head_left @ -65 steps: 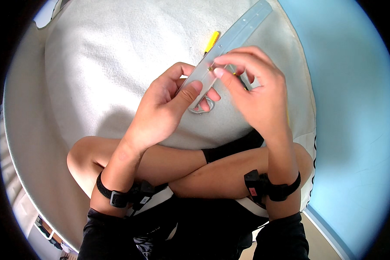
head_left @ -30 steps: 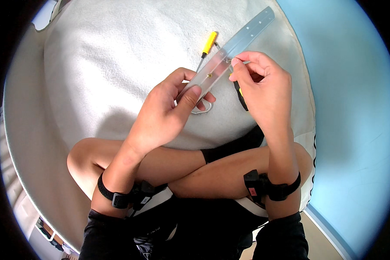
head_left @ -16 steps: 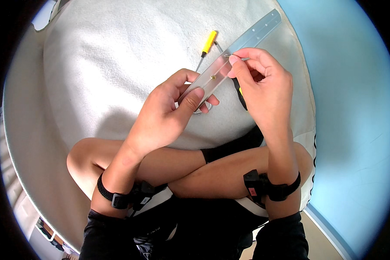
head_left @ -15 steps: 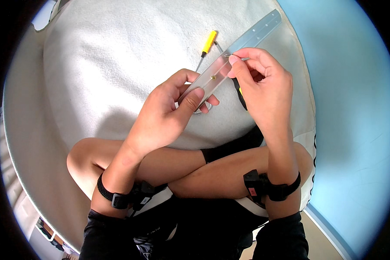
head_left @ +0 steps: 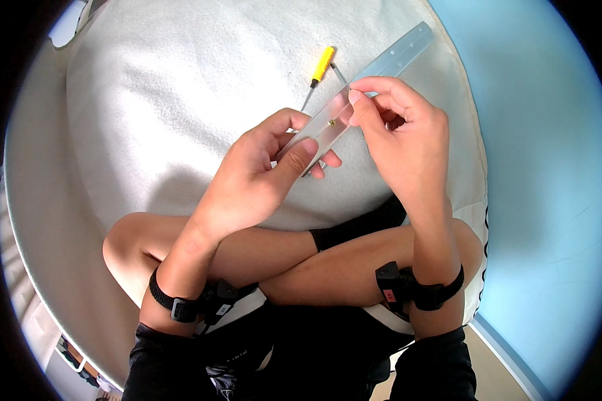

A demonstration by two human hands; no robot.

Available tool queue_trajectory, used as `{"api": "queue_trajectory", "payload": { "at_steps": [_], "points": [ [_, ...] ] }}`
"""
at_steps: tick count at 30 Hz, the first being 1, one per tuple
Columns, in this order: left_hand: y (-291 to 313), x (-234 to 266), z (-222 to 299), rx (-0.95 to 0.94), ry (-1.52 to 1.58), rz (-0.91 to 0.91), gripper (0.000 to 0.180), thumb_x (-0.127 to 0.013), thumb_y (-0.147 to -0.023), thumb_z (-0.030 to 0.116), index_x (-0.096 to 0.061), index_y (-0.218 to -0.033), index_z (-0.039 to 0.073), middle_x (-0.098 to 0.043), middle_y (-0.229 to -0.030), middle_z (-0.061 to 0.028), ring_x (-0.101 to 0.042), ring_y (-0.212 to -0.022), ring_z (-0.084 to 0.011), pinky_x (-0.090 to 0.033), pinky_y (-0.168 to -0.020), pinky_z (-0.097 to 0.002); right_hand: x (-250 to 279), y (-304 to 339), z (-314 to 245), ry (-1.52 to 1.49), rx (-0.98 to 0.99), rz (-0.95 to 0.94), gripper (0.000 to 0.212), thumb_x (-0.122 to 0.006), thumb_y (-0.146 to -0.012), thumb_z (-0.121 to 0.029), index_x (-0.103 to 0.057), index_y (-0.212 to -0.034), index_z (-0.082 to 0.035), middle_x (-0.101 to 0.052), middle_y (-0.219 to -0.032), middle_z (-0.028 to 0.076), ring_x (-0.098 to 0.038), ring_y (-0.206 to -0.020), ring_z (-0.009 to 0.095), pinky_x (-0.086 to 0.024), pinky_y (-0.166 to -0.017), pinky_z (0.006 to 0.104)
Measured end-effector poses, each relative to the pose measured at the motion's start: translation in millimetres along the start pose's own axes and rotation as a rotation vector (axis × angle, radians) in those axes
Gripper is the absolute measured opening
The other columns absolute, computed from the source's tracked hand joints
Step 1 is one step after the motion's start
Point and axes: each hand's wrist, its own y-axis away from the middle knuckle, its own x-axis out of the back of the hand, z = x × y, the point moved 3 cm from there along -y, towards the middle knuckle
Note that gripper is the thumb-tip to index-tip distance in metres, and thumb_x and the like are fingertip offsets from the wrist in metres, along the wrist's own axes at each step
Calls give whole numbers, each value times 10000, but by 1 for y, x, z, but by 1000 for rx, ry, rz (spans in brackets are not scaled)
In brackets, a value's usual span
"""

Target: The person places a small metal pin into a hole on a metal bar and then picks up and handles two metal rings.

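Observation:
A long silver metal rail (head_left: 396, 57) with small holes slants up and to the right. My left hand (head_left: 244, 177) is closed around its near end, thumb on top and fingers underneath. A brass-coloured screw (head_left: 332, 123) sits in the rail between my two hands. My right hand (head_left: 408, 137) pinches thumb and forefinger together at the rail's surface, just beyond that screw. The small screw between those fingertips is mostly covered by them. Part of a thin metal piece shows below the rail by my left fingers; its shape is unclear.
A yellow-handled screwdriver (head_left: 323, 65) lies on the white fleecy cover (head_left: 180, 80) beyond my left hand. Beside it, a second tool's dark-tipped metal shaft (head_left: 340, 73) runs under the rail. My crossed legs (head_left: 341, 267) are close below, and a blue wall (head_left: 542, 167) rises on the right.
The rail has tipped slightly, its far end a little lower. My right fingertips have shifted slightly down over the small screw, which showed before. The black-and-yellow handle beside that hand is now hidden.

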Motion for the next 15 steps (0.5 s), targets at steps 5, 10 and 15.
{"api": "queue_trajectory", "payload": {
  "at_steps": [5,10,15],
  "points": [
    [0,2,-1,-20,114,18,203,-453,-992,124,-500,-1128,-21,-659,-968,-118,-592,-850,-137,-470,-824,-278,-1,1,-11,-11,60,-161,157,-710,-804,-181,-665,-907,-70,-671,-701,68,-618,-522,196,-468,-495,284],
    [-1,3,-2,-31,115,34,209,-455,-991,121,-499,-1133,-25,-656,-974,-121,-592,-848,-137,-471,-822,-276,-5,4,-12,51,140,-213,141,-712,-797,-165,-653,-876,-65,-649,-772,71,-604,-543,194,-469,-517,287],
    [-1,3,-1,-29,86,39,209,-453,-990,114,-499,-1133,-30,-656,-973,-121,-593,-843,-134,-471,-823,-274,-5,3,-12,88,183,-189,97,-688,-812,-138,-641,-828,-54,-647,-770,72,-625,-570,210,-485,-539,289]
  ]
}}
